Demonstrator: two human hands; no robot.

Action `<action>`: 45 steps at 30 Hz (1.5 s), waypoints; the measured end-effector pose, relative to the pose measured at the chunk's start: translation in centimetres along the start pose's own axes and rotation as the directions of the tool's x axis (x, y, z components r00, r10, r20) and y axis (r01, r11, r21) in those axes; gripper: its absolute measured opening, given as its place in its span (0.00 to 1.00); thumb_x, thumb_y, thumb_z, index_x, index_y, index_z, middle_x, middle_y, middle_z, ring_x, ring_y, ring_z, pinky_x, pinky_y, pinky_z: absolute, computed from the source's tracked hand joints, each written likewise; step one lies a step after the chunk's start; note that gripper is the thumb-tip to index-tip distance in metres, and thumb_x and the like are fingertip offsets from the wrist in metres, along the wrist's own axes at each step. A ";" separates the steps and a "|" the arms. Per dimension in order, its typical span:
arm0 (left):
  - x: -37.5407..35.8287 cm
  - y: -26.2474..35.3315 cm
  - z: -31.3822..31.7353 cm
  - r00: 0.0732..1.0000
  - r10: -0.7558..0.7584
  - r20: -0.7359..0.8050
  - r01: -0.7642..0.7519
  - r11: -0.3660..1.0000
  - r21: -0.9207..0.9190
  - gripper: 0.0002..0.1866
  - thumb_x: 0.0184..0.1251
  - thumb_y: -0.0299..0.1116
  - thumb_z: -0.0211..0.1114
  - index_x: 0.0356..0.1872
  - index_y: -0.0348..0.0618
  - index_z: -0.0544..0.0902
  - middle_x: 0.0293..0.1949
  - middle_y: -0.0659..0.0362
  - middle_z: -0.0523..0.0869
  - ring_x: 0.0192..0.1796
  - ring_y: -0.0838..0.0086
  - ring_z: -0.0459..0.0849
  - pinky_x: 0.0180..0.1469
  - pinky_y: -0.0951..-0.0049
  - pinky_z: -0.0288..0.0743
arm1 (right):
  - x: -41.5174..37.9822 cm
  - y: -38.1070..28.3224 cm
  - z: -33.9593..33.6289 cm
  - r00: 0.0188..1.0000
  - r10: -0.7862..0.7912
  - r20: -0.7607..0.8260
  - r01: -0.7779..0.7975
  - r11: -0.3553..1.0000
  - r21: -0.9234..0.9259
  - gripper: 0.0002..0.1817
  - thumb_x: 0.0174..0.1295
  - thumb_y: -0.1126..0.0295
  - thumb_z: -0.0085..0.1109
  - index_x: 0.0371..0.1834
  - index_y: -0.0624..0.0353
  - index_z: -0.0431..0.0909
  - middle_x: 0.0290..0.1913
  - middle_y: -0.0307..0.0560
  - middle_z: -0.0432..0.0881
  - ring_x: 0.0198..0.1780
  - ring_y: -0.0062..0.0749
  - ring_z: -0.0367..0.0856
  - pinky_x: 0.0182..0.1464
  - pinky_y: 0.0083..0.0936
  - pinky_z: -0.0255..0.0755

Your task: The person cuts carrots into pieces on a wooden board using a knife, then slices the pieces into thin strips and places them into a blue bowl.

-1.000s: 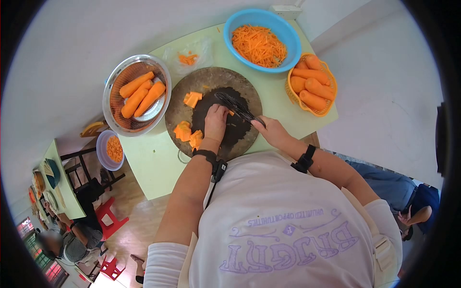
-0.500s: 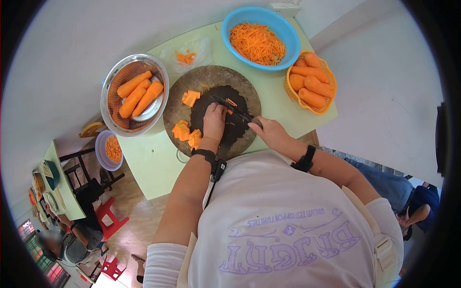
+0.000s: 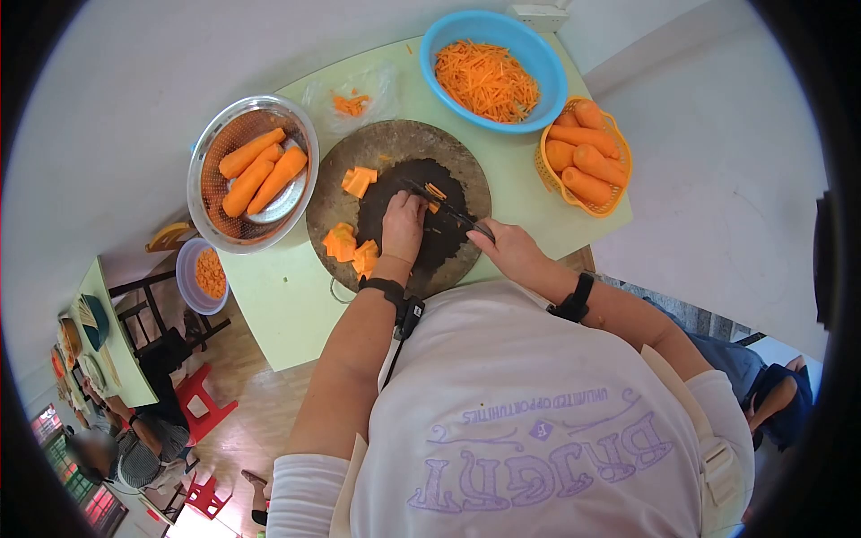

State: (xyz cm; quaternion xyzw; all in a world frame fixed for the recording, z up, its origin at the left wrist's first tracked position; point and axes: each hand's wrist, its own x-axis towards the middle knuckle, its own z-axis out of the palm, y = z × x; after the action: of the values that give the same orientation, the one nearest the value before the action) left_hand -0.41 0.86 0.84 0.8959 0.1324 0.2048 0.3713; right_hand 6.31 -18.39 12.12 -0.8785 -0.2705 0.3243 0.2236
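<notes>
My right hand (image 3: 516, 249) is closed around the handle of a kitchen knife (image 3: 448, 210), whose dark blade slants up and left over the round wooden chopping board (image 3: 466, 170). Just left of the blade, my left hand (image 3: 403, 224) has its fingers curled down on the board. At those fingertips a bit of carrot (image 3: 434, 207) shows, mostly hidden by fingers and blade. A few thin carrot strips (image 3: 436, 191) lie beyond the knife. Flat carrot slices (image 3: 360, 181) sit at the board's upper left, and more piles of slices (image 3: 340, 242) rest left of my left wrist.
Whole peeled carrots fill a metal colander (image 3: 199, 170) at left and a yellow basket (image 3: 622, 193) at right. A blue basin (image 3: 429, 54) holds shredded carrot. Carrot scraps lie on a plastic bag (image 3: 384, 90). Lower left are a bucket (image 3: 186, 291), a red stool (image 3: 208, 414) and another person (image 3: 148, 448).
The knife and both hands keep nearly the same place on the board. The whole view has shifted slightly. At the far right, another person's arm has changed position.
</notes>
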 end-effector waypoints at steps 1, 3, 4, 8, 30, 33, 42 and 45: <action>0.0 0.0 0.0 1.000 -0.001 0.000 0.001 1.000 0.000 0.03 0.58 0.24 0.66 0.32 0.40 0.81 0.32 0.53 0.77 0.40 0.55 0.80 0.42 0.60 0.76 | 0.0 0.0 0.0 1.000 -0.003 0.004 0.003 1.000 0.009 0.24 0.72 0.48 0.48 0.46 0.61 0.77 0.34 0.59 0.84 0.39 0.57 0.82 0.43 0.45 0.74; 0.0 -0.1 0.0 1.000 -0.002 0.010 0.002 1.000 -0.005 0.03 0.58 0.24 0.66 0.32 0.40 0.81 0.33 0.53 0.78 0.40 0.55 0.80 0.42 0.60 0.76 | 0.1 -0.3 -0.2 1.000 0.006 0.016 -0.006 1.000 0.011 0.24 0.72 0.48 0.48 0.45 0.61 0.76 0.33 0.59 0.84 0.39 0.57 0.82 0.42 0.45 0.74; 0.0 0.0 0.0 1.000 -0.002 0.010 0.002 1.000 -0.005 0.03 0.58 0.24 0.66 0.32 0.40 0.81 0.33 0.53 0.78 0.40 0.55 0.80 0.42 0.60 0.76 | 0.1 -0.4 -0.3 1.000 0.014 0.025 -0.014 1.000 0.014 0.24 0.72 0.48 0.47 0.45 0.62 0.76 0.33 0.59 0.83 0.39 0.57 0.82 0.42 0.45 0.74; 0.1 -0.2 0.1 1.000 0.009 -0.005 -0.009 1.000 0.002 0.03 0.58 0.24 0.66 0.32 0.40 0.81 0.33 0.53 0.78 0.40 0.55 0.80 0.42 0.60 0.76 | 0.8 0.4 0.7 0.999 0.031 0.022 -0.031 0.999 0.017 0.24 0.72 0.48 0.47 0.44 0.62 0.76 0.33 0.60 0.83 0.38 0.58 0.81 0.42 0.45 0.73; -0.2 -0.3 -0.2 1.000 0.017 0.010 -0.017 1.000 -0.025 0.06 0.59 0.25 0.65 0.37 0.39 0.81 0.38 0.52 0.81 0.45 0.55 0.81 0.46 0.62 0.77 | -0.1 0.8 0.0 0.994 0.006 -0.107 0.000 0.998 0.055 0.23 0.71 0.50 0.50 0.44 0.64 0.78 0.31 0.60 0.81 0.35 0.55 0.80 0.40 0.41 0.73; -0.1 -0.2 -0.5 0.999 0.032 0.037 -0.033 0.999 0.027 0.06 0.60 0.26 0.65 0.38 0.40 0.81 0.38 0.52 0.80 0.44 0.56 0.81 0.46 0.62 0.77 | 0.1 1.5 0.4 0.991 -0.027 -0.130 0.034 0.998 0.052 0.21 0.72 0.54 0.53 0.42 0.64 0.79 0.27 0.58 0.79 0.30 0.51 0.78 0.37 0.38 0.72; 0.3 0.0 -0.5 0.996 0.042 0.073 -0.046 0.997 0.059 0.05 0.60 0.26 0.64 0.37 0.41 0.82 0.35 0.54 0.79 0.42 0.57 0.81 0.44 0.62 0.77 | -0.1 1.2 0.1 0.994 -0.013 -0.108 0.027 0.992 0.126 0.21 0.71 0.54 0.53 0.41 0.65 0.79 0.27 0.58 0.79 0.30 0.49 0.77 0.37 0.37 0.72; 0.7 0.1 -0.7 0.995 0.069 0.078 -0.073 0.996 0.044 0.04 0.60 0.26 0.64 0.36 0.41 0.82 0.34 0.53 0.78 0.42 0.57 0.81 0.43 0.61 0.77 | 0.0 1.3 0.0 0.994 -0.014 -0.110 0.024 0.996 0.089 0.21 0.71 0.54 0.53 0.41 0.65 0.79 0.28 0.59 0.79 0.31 0.51 0.78 0.37 0.38 0.73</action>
State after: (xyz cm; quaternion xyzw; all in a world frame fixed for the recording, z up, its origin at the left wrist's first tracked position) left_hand -0.13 1.45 1.51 0.9157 0.0909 0.1802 0.3475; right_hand 6.79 -19.37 11.37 -0.8813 -0.2513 0.2854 0.2806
